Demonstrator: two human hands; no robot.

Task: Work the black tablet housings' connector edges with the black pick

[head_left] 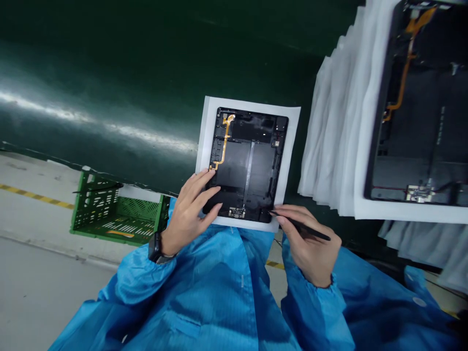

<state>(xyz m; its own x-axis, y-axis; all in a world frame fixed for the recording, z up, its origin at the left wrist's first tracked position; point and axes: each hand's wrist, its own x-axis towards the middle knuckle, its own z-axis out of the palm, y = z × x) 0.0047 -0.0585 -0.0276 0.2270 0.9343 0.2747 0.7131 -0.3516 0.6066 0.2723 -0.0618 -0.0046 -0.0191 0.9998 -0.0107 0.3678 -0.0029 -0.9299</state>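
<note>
An opened black tablet chassis with an orange flex cable lies on a white foam sheet on a dark green table. My left hand rests on the chassis's near left corner, fingers spread flat on it. My right hand pinches a thin black stylus-like tool, whose tip touches the chassis's near right corner. Both arms wear blue sleeves, and a dark watch sits on my left wrist.
A stack of white foam sheets stands at the right, topped by a second opened tablet chassis. A green plastic crate sits on the grey floor at the left, beyond the table's edge. Yellow floor tape runs past it.
</note>
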